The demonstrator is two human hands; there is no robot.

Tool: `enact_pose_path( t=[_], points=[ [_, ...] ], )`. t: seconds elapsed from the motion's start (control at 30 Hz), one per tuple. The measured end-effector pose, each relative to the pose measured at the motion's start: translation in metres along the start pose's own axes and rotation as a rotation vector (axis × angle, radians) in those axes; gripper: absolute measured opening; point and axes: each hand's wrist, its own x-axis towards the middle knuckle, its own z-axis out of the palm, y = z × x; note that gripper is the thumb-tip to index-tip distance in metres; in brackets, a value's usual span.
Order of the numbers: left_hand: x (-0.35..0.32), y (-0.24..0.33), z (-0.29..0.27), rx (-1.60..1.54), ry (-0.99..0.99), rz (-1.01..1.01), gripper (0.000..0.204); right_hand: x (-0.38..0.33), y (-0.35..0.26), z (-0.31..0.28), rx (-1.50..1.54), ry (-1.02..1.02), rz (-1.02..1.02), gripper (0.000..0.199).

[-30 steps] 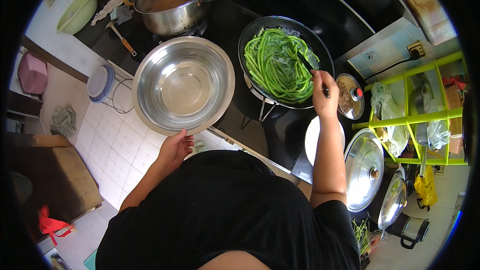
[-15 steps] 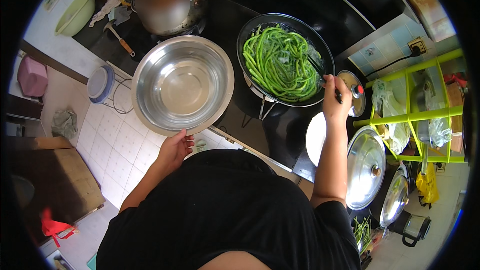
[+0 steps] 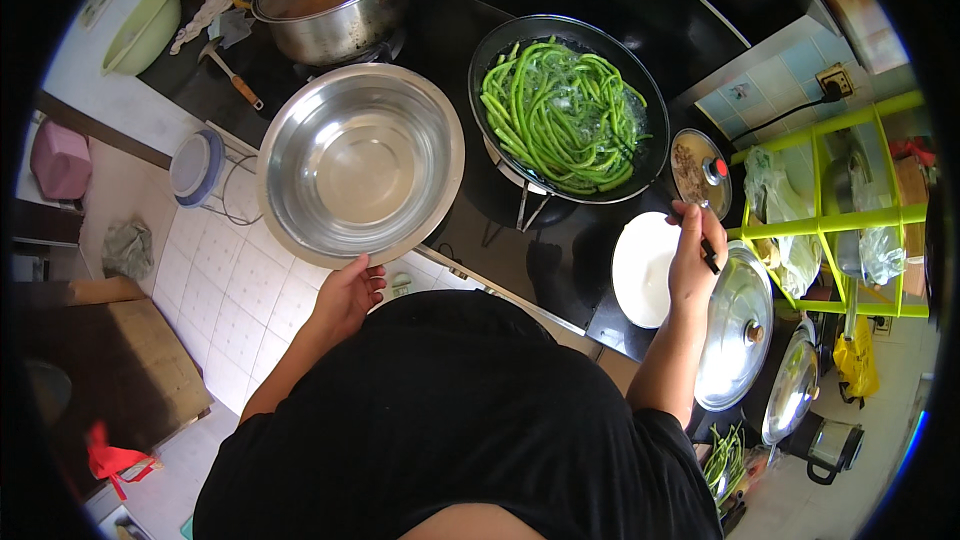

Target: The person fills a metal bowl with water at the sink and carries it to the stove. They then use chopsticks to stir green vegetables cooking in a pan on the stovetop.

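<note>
My left hand (image 3: 350, 295) grips the near rim of a wide stainless steel basin (image 3: 300, 120), its thumb over the edge and fingers curled beneath. The basin is tilted toward me beside the stove, with only reflections visible inside. In a black frying pan (image 3: 655, 155) on the right burner, long green beans (image 3: 560, 120) lie coiled in bubbling liquid. My right hand (image 3: 693, 260) is closed around black chopsticks (image 3: 710, 256), to the right of the pan. Below it stands a white bowl (image 3: 640, 275); a glass lid with a red knob (image 3: 700, 165) lies just beyond.
A lidded steel pot (image 3: 335, 25) sits on the left burner, with a hammer-like tool (image 3: 235, 75) beside it. Large metal lids (image 3: 735, 340) stand at my right, under a green shelf rack (image 3: 820, 225). More raw beans (image 3: 725, 460) lie at lower right.
My right hand has pulled back from the pan toward me and right, bringing the chopsticks out of the beans. The basin stays nearly in place. Steam over the left pot has gone.
</note>
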Motion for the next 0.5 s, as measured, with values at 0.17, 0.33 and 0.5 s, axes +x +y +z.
enact_pose_path(
  t=[0.17,0.33,0.5],
  points=[
    [0.004,0.0,-0.004,-0.027,-0.041,-0.033,0.022,-0.005,0.007,0.003,0.156,-0.106,0.115,0.015],
    [0.004,0.0,-0.007,-0.025,0.001,-0.042,0.02,-0.009,-0.012,-0.025,0.198,-0.027,0.197,0.021],
    [0.007,-0.004,-0.007,0.03,-0.05,-0.057,0.017,-0.011,-0.016,-0.012,0.288,-0.192,0.222,0.021]
  ],
)
